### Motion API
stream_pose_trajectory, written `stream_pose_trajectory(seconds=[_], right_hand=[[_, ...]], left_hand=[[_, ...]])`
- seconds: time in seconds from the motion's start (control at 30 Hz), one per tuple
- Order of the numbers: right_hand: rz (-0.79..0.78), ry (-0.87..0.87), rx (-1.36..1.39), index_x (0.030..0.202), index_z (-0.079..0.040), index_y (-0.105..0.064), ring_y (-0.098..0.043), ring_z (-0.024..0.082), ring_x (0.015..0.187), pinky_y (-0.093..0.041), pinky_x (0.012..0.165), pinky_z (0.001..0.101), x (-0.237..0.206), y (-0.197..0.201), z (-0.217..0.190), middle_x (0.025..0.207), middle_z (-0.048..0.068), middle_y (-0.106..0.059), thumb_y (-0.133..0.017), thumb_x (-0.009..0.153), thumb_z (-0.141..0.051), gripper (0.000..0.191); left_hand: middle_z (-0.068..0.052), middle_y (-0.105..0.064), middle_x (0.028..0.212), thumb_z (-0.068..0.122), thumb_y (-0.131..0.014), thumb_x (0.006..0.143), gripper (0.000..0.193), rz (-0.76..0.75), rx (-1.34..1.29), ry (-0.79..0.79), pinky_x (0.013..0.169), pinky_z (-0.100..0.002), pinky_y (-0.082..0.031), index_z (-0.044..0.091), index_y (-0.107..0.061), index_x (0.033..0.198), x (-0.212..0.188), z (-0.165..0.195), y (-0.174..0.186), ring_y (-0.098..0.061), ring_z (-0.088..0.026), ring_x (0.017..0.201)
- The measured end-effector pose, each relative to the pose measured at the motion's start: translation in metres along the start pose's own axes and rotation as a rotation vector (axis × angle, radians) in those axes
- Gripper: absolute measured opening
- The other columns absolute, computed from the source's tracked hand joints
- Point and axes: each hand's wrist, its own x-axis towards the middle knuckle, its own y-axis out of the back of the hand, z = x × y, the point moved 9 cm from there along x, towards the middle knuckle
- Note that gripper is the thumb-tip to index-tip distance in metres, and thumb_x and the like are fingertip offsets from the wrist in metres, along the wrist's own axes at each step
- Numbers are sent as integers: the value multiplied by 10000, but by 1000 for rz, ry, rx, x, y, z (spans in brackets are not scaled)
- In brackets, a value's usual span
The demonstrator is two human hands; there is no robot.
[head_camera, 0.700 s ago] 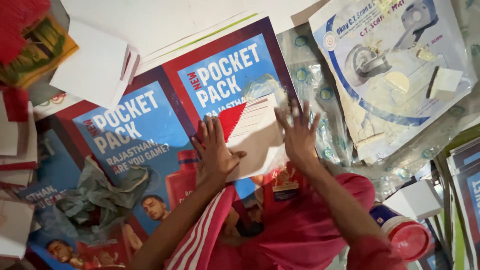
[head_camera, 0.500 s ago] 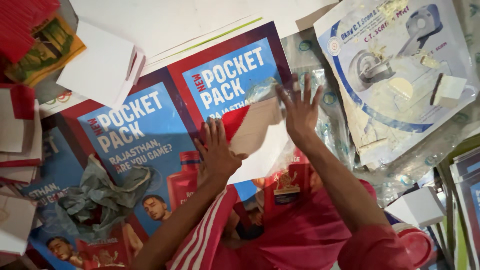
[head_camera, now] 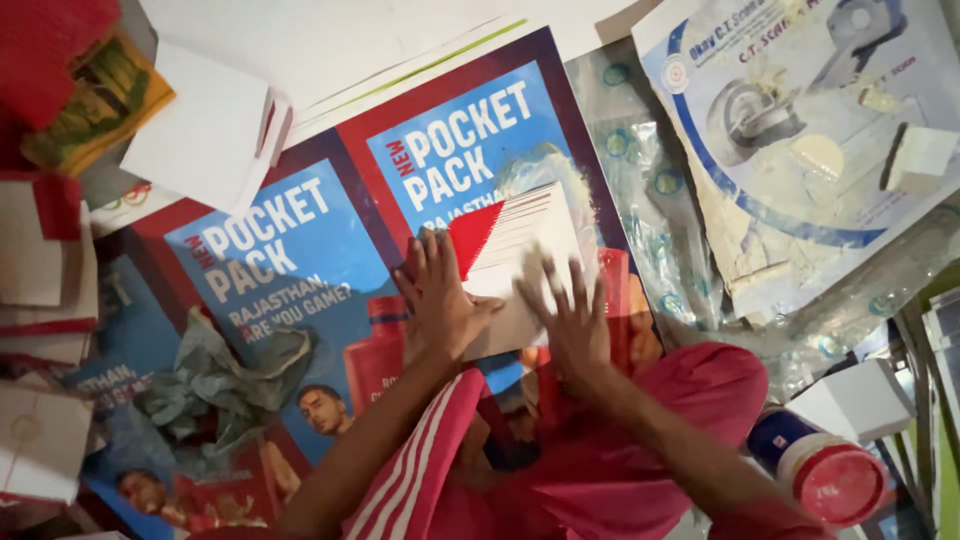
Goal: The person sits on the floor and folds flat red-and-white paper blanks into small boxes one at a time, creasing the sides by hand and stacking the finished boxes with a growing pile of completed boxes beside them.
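Both hands lie flat and open, palms down, pressing a white card with a red triangular corner (head_camera: 515, 262); neither hand closes around it. The left hand (head_camera: 440, 300) covers the card's edge at nine o'clock, fingers spread and pointing toward twelve o'clock, the forearm running down toward seven o'clock. The right hand (head_camera: 572, 318) rests on the card's lower part at five o'clock, fingers fanned and slightly blurred, its forearm slanting down toward five o'clock. The card sits just above the middle of the view.

Under the card lie large glossy posters (head_camera: 300, 290) in blue and maroon, spread across the floor from centre to eight o'clock. At one to two o'clock lies a pale printed plastic bag (head_camera: 800, 150) with a blue curved band. At six o'clock are the person's red trousers with white stripes (head_camera: 590, 470). A crumpled grey-green plastic wrapper (head_camera: 215, 375) lies on the posters at eight o'clock. A folded white card (head_camera: 205, 130) lies at ten o'clock. A white jar with a red lid (head_camera: 825, 472) stands at four o'clock.
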Motion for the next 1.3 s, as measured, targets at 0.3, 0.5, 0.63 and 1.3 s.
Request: stream_pose_trajectory(seconds=[0.3,0.5,0.63,1.3], right_hand=[[-32,-211,166,1593,-377,-327,-178,497,1514,-209,1168,700,-80,6,-17,1651,187,-259,-615,895,-213,772],[-67,-324,110,1647,-364,-294,-104,527,1549,-128,1196,693,-41,8,34,1704,257,-165,-633,905,-212,830],[-437,-342,-102,1680,-247,-241,-46,573,1521,-56,1154,697,-34,-8,30,1675,325,-81,-564,928,-283,820],[-483,-710,329,1643,-90,87,-745,379,774,-554,616,518,10,-52,212,950,234,-748,-608,940,-271,1004]], left_hand=[[-197,-135,1693,459,-952,566,1371,62,1,4,1187,-719,-17,43,-161,1605,-3,-11,16,-71,-361,1581],[-204,-118,1693,482,-956,578,1381,-3,10,-2,1182,-715,3,40,-139,1600,-34,-11,22,-54,-369,1575],[-187,-132,1691,494,-946,555,1390,-58,41,59,1200,-688,-14,58,-143,1602,-33,-22,22,-45,-369,1576],[-217,-179,1664,502,-944,543,1358,-21,93,24,1177,-672,-47,2,-205,1567,-28,-30,38,-92,-386,1553]])
